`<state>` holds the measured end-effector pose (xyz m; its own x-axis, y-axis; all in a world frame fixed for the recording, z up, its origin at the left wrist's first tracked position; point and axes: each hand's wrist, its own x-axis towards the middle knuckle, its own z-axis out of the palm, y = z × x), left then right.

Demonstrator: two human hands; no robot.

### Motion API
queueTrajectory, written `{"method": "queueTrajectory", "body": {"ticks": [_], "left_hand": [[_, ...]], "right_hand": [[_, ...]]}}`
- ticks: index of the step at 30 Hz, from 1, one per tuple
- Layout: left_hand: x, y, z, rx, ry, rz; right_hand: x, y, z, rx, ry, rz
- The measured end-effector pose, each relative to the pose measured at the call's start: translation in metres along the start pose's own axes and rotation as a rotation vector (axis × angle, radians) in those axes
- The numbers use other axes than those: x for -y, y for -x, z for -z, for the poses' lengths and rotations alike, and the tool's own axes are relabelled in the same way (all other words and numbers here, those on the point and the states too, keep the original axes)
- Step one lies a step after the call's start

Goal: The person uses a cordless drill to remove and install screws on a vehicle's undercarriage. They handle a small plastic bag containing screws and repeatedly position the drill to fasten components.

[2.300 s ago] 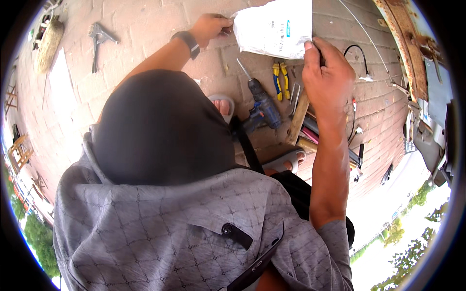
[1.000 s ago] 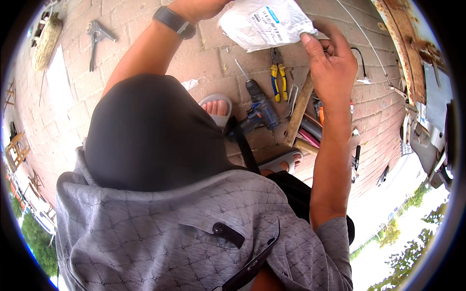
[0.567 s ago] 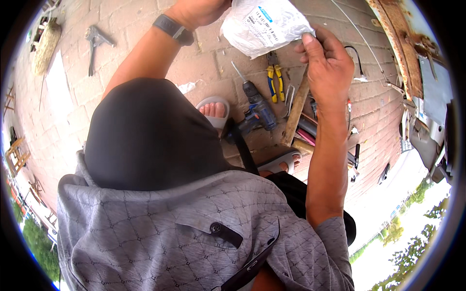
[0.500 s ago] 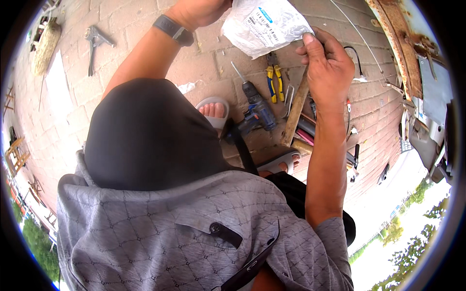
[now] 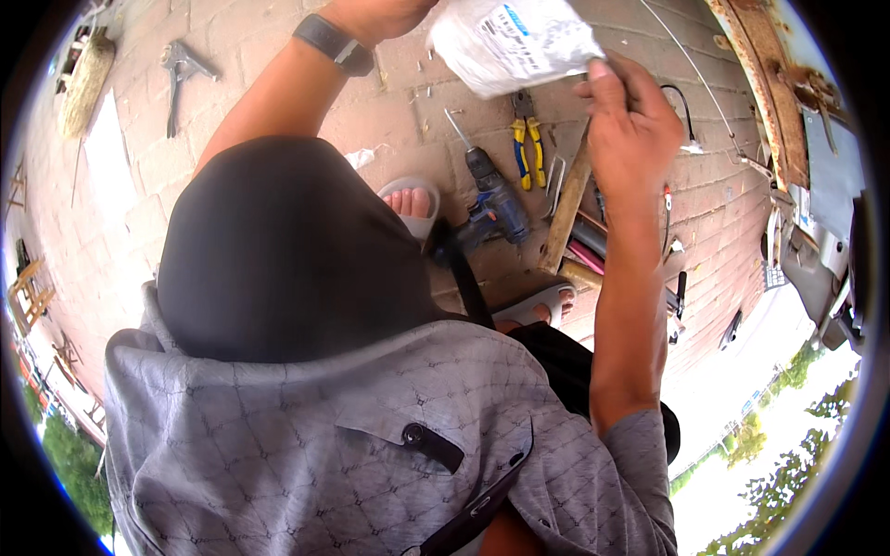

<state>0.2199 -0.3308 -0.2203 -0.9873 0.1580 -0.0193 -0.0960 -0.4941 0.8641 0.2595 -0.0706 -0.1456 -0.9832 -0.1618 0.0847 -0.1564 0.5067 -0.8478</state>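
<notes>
Right hand (image 5: 632, 119) in a pinch

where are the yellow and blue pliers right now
In the head view, the yellow-and-blue pliers lie on the brick paving, right of centre, below the white package and just right of the cordless drill.

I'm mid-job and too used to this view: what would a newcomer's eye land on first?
Probably the bright white package at top centre, its right corner pinched by the right hand, with the left hand partly cut off by the upper edge. Next, the blue-and-black drill lying on the brick ground, with yellow-and-blue pliers beside it, toward the upper right.
</notes>
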Motion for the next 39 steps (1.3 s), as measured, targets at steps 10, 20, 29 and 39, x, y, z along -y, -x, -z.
{"method": "queueTrajectory", "body": {"ticks": [10,20,29,39], "left_hand": [[-0.005,-0.001,-0.003,0.047,0.141,-0.013],[-0.007,-0.003,-0.005,-0.001,0.058,-0.068],[-0.008,0.004,-0.008,0.020,-0.177,-0.109],[-0.019,0.006,-0.027,0.061,-0.139,-0.045]], "right_hand": [[-0.004,-0.001,-0.012,-0.064,-0.057,0.076],[-0.007,-0.004,-0.020,-0.111,-0.205,0.037],[-0.010,-0.013,-0.015,-0.122,-0.250,0.064],[0.035,-0.024,-0.013,0.071,-0.194,0.013]]}}
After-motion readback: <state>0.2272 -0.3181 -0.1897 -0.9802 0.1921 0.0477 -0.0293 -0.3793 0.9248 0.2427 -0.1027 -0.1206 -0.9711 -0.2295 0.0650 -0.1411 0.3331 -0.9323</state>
